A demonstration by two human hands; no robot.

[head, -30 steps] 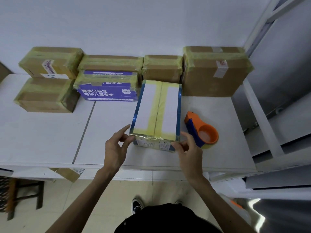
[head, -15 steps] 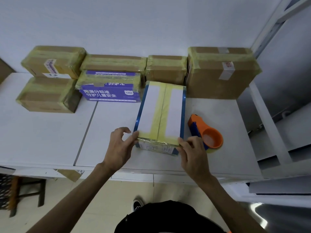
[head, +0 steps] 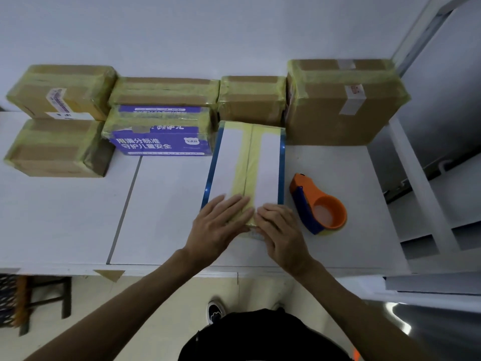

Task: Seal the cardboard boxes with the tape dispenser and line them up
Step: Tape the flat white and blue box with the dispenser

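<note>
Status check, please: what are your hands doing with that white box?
Left hand and right hand flat on near end of white box, pressing yellow tape. Tape dispenser idle on table beside it. Nothing blocking.

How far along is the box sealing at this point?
Done: six boxes at the back already wear yellow tape. In hand: the white box has tape along its top seam, and the left hand and right hand press its near end flat. The tape dispenser lies beside it, unheld. Left: probably setting this box in line.
</note>
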